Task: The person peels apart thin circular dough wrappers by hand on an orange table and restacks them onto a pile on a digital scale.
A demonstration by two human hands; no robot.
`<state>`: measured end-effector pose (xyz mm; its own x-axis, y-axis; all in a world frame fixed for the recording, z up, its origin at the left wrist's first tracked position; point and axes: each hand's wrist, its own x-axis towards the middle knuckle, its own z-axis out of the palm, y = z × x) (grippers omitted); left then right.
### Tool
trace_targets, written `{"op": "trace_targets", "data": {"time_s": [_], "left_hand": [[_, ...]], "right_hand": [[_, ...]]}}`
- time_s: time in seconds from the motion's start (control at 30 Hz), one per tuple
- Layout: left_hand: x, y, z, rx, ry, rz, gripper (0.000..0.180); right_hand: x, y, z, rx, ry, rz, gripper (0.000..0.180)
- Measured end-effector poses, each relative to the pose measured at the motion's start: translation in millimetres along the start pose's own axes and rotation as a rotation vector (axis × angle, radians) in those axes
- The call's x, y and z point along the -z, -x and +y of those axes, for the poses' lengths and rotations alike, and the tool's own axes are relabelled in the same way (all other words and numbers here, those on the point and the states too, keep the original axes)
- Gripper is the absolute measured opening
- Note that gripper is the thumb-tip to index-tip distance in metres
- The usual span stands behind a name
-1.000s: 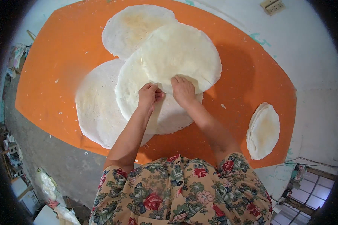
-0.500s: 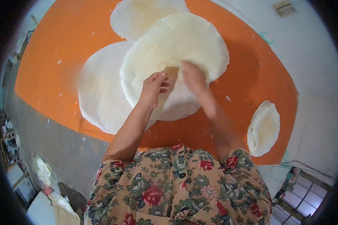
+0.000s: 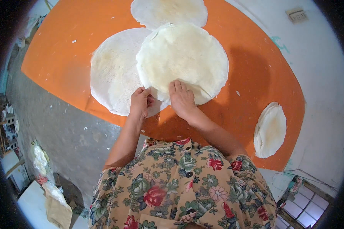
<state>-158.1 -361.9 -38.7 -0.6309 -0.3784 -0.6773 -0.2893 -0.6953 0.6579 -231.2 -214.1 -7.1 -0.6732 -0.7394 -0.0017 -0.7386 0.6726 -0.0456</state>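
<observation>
A stack of thin, round, cream-coloured flatbreads (image 3: 183,53) lies on the orange table top (image 3: 252,87) in front of me. At the near left rim, my left hand (image 3: 140,102) is closed, thumb and fingers pinching a flatbread's edge. My right hand (image 3: 182,99) rests palm down on the near part of the stack, fingers stretched out and close together. A crease runs rightward from those fingertips. Partly under the stack, a paler, thinner round sheet (image 3: 112,72) spreads to the left. Another round sheet (image 3: 170,11) lies beyond, its near edge against the stack.
A small pile of folded flatbreads (image 3: 270,129) lies at the table's right end. Small white scraps (image 3: 74,41) dot the table. Grey floor (image 3: 65,99) runs along the left. A white wall (image 3: 321,87) with a socket (image 3: 296,15) borders the right side.
My left hand has moved left to the stack's rim and closed on an edge. My right hand, blurred before, now lies still on the stack. The stack's near edge has drawn back from me.
</observation>
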Motion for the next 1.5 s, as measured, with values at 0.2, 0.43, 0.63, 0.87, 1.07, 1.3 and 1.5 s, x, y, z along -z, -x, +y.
{"op": "trace_targets", "data": {"time_s": [0.2,0.43,0.63,0.87,1.07,1.3,1.5], "left_hand": [[-1,-7,-5,-0.084,0.039,-0.002,0.009],[-22,-23,-1,0.054,0.142,-0.062,0.018],[-20,-19,-7,0.039,0.238,-0.024,0.027],[8,7,-30,0.018,0.231,-0.092,0.021],[14,25,-44,-0.152,0.107,-0.091,0.023],[-27,40,6,-0.254,0.156,-0.383,0.025],[-53,56,3,-0.251,0.216,-0.34,0.025]], "right_hand": [[23,-10,-1,-0.123,-0.167,-0.059,0.033],[81,-24,104,-0.322,-0.903,0.317,0.033],[199,-13,90,-0.311,-0.419,0.513,0.026],[143,28,41,-0.066,-0.154,0.14,0.034],[111,61,80,-0.136,-0.444,0.184,0.029],[181,123,187,-0.627,-0.943,0.629,0.033],[208,306,327,-0.509,-1.594,1.099,0.039]]}}
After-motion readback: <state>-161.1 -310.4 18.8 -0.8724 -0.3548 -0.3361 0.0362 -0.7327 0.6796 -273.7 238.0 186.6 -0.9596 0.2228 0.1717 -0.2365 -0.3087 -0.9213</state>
